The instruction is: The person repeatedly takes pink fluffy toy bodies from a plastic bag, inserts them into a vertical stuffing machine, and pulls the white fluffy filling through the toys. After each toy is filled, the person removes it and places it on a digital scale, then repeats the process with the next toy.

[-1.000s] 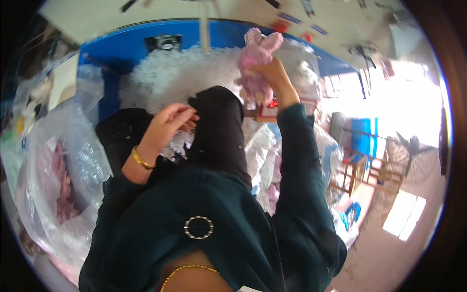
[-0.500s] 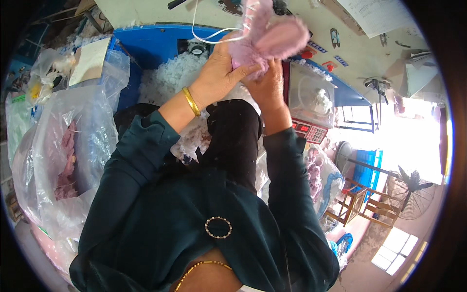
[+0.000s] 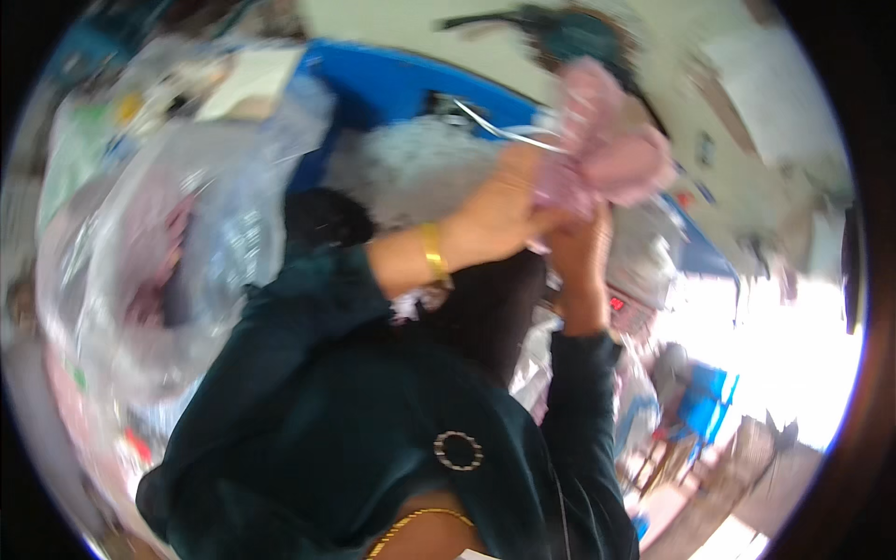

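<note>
A pink plush toy piece (image 3: 627, 166) with long ear-like flaps is in my two hands, up over the blue bin's right side. My left hand (image 3: 499, 205) is closed on its left side, a gold bangle on that wrist. Closed below it, my right hand (image 3: 581, 257) grips the lower end. White cord (image 3: 504, 133) trails left from the plush, past my left fingers. Blur hides the fingertips and the finer detail of the plush. White fluffy stuffing (image 3: 420, 163) fills the blue bin (image 3: 359, 70) behind my left hand.
Clear plastic bags (image 3: 140, 233) holding pink pieces stand at my left. To the right are a clear tub (image 3: 644, 247) and a scale (image 3: 633, 313) with a red display. A dark tool (image 3: 583, 42) lies on the pale table (image 3: 373, 23), with papers (image 3: 770, 93) farther right.
The view has shifted and blurred, so the hands, plush and bin appear farther right and lower. A dark tool shows more fully at the top. Both hands keep hold of the plush.
</note>
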### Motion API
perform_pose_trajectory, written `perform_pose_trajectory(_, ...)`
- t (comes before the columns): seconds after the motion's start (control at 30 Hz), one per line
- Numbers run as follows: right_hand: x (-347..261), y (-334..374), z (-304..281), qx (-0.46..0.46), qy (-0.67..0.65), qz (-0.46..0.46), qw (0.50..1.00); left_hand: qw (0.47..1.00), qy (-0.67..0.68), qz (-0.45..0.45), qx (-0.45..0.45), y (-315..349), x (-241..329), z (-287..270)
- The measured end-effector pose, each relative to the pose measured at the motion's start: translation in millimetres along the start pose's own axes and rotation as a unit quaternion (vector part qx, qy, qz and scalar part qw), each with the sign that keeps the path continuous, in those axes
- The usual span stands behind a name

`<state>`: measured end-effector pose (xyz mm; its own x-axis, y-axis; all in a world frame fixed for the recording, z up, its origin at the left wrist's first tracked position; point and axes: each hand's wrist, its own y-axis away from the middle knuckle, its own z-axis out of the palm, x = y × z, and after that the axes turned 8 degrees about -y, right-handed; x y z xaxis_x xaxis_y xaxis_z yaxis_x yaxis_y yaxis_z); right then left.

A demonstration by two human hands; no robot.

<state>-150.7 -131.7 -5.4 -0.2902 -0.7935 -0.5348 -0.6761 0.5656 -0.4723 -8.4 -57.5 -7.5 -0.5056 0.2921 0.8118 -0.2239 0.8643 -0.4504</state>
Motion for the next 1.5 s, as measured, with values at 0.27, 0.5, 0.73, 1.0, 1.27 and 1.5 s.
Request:
perform_pose_trajectory(0.27, 0, 69, -33, 0.037, -0.027, 0.119, 0.992, 0.981, -0.161, -0.108, 0.030, 94, -59, -93)
perform_pose_trajectory(0.5, 78, 208, -213, -0.183, 0.001, 0.586, 0.789, 0.621, -0.587, -0.495, 0.156, 292, -159, -322)
perform_pose_trajectory(0.73, 31, 128, -112, -0.175, -0.087, 0.464, 0.864, 0.700, -0.572, -0.417, 0.095, 218, -123, -305)
perform_pose_trajectory(1.0, -15, 40, 57, -0.429, -0.379, 0.215, 0.792, 0.894, 0.300, -0.266, 0.198, 146, -26, -170)
perform_pose_trajectory(1.27, -53, -3, 39, -0.248, -0.630, 0.314, 0.666, 0.842, 0.457, -0.288, 0.002, 89, 2, -86)
perform_pose_trajectory(1.5, -54, 7, 9, -0.189, -0.683, 0.369, 0.601, 0.843, 0.437, -0.292, -0.112, 60, 4, -80)
